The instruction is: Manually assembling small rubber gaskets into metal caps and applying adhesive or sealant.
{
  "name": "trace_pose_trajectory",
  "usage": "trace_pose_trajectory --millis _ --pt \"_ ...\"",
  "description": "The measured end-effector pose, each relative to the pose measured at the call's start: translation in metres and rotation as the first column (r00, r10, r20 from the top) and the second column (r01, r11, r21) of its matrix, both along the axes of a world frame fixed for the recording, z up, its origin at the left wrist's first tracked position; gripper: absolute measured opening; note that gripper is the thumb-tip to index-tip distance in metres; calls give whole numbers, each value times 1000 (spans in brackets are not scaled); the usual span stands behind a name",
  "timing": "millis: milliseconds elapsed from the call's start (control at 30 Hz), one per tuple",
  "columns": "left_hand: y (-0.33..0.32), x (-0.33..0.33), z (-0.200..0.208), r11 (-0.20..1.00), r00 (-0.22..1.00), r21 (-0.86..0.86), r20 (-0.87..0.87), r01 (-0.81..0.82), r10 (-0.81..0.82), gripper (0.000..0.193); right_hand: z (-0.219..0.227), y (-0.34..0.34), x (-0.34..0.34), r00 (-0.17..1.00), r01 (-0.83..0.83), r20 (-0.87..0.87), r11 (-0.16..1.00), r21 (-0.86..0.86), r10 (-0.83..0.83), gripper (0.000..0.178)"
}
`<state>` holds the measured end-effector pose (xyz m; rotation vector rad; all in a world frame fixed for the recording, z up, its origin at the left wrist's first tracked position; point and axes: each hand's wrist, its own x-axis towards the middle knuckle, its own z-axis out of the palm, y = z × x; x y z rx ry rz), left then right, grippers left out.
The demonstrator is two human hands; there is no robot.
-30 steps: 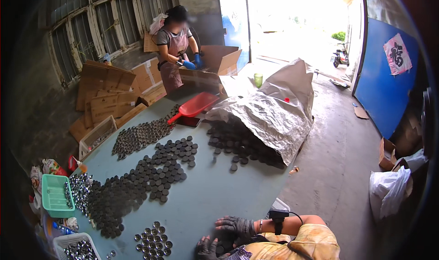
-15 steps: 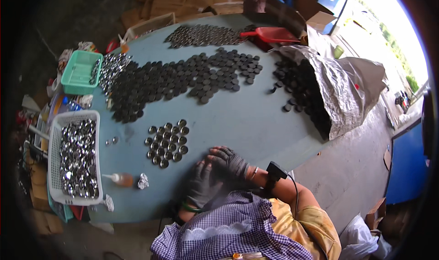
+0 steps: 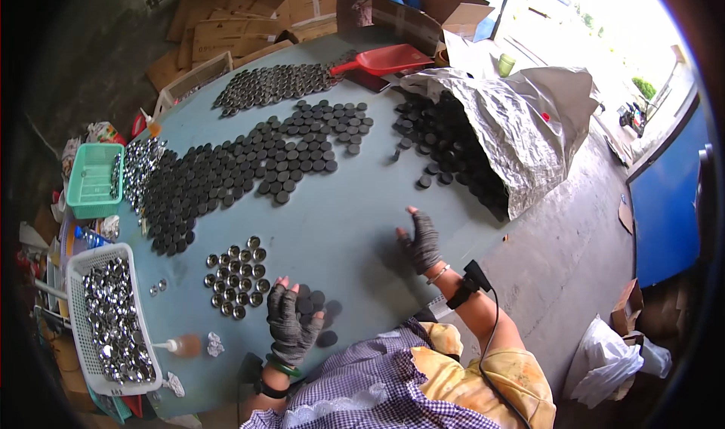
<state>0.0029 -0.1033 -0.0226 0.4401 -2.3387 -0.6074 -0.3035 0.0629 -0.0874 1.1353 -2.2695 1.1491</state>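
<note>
Left hand point(image 3: 294, 328) palm down, fingers spread, pointing away from body; right hand point(image 3: 420, 242) above table point(image 3: 347, 225), fingers apart. Black discs point(image 3: 317, 298) lie flat beside left hand, round faces up, cluster strung bodyward.

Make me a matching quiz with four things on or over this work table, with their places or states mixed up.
1. left hand
2. right hand
3. white basket
4. red scoop

A. at the far end of the table
B. nearest a small cluster of black discs
C. heaped with shiny metal pieces
D. the hand nearer the silver sack

Pairs: 1-B, 2-D, 3-C, 4-A
</note>
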Motion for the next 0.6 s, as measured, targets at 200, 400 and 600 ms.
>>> trace_pose_trajectory --millis 200,400,600 --pt "-17 -137 17 963 958 3 96 270 -269 64 -25 47 -108 933 305 193 952 24 -304 64" --pt "-26 -288 -33 940 917 103 208 324 -339 69 -36 41 -164 914 335 238 942 12 -328 75" --pt "-52 -400 -62 934 923 165 172 317 -344 71 -34 26 -197 870 367 310 924 111 -383 75"
